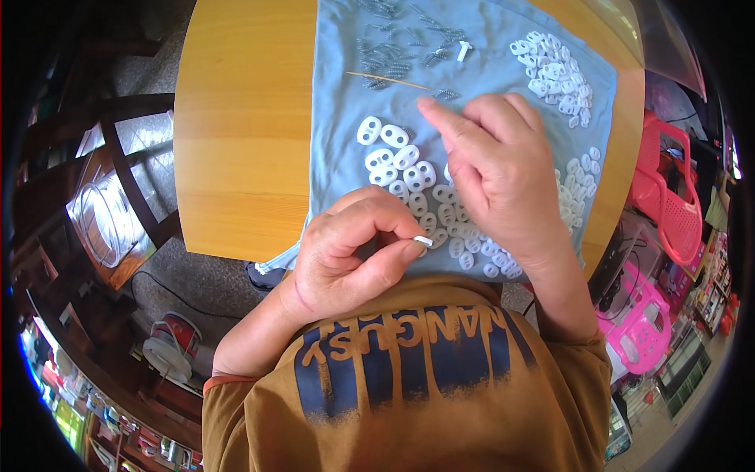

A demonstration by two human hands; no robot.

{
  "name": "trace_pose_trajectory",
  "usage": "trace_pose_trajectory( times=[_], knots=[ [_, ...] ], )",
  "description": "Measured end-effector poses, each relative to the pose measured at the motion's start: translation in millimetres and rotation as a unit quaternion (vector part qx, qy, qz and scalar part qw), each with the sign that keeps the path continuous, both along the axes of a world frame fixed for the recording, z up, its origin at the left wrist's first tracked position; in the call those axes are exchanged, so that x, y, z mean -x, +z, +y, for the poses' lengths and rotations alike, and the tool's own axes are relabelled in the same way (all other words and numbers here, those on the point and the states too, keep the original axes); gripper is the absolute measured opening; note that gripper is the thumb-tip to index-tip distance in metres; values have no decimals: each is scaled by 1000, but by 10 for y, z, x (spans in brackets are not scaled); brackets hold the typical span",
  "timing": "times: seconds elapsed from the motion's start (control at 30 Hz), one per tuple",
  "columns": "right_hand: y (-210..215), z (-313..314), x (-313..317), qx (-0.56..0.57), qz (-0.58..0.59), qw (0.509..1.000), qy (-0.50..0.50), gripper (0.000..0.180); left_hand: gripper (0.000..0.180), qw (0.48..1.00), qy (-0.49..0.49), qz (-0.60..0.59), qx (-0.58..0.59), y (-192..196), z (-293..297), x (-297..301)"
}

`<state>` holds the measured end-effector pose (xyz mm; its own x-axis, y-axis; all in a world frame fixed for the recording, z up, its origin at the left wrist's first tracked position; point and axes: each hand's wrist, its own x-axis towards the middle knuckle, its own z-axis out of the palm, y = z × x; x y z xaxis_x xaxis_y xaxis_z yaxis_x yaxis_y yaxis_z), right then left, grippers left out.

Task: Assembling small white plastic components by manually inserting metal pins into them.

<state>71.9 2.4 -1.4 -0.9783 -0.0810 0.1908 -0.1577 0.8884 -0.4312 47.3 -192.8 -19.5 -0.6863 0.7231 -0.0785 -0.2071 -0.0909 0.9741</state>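
Note:
My left hand (354,248) is closed in a pinch, with a small white plastic piece (423,241) between thumb and forefinger. Only the edge of that piece shows. Over the blue cloth, my right hand (495,157) reaches forward, its forefinger stretched out and its other fingers bent. Nothing shows in its grip. The fingertip is near a few small metal coil springs (447,94) and a thin wooden stick (389,80). White oval plastic pieces with two holes (395,135) lie beyond my left hand, some partly hidden beneath both hands.
A blue cloth (334,118) covers part of the wooden table (244,126). More springs (385,59) and a white T-shaped piece (464,51) lie toward the back. A heap of small white parts (554,71) sits at the far right. Pink plastic chairs (668,189) stand beyond the table's right edge.

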Motion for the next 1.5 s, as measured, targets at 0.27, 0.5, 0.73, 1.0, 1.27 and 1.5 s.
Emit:
trace_pose_trajectory(
  times=[0.27,0.5,0.73,1.0,1.27,1.5],
  knots=[
    [-28,59,15,2,45,999,-7,34,9,999,-4,34,-7,-13,7,20],
    [-114,52,57,-52,77,996,8,23,9,1000,-6,28,-7,-29,6,25],
    [-90,76,92,-83,108,990,21,21,9,999,-9,36,-13,-26,-4,24],
    [-21,101,103,-121,95,987,51,35,10,1000,-8,20,-9,-10,-8,19],
    [-36,81,117,-138,97,984,62,16,9,1000,-6,-18,-3,1,-12,6],
    [-43,66,134,-165,105,978,72,13,8,1000,-4,-17,-4,11,-18,6]
  ],
)
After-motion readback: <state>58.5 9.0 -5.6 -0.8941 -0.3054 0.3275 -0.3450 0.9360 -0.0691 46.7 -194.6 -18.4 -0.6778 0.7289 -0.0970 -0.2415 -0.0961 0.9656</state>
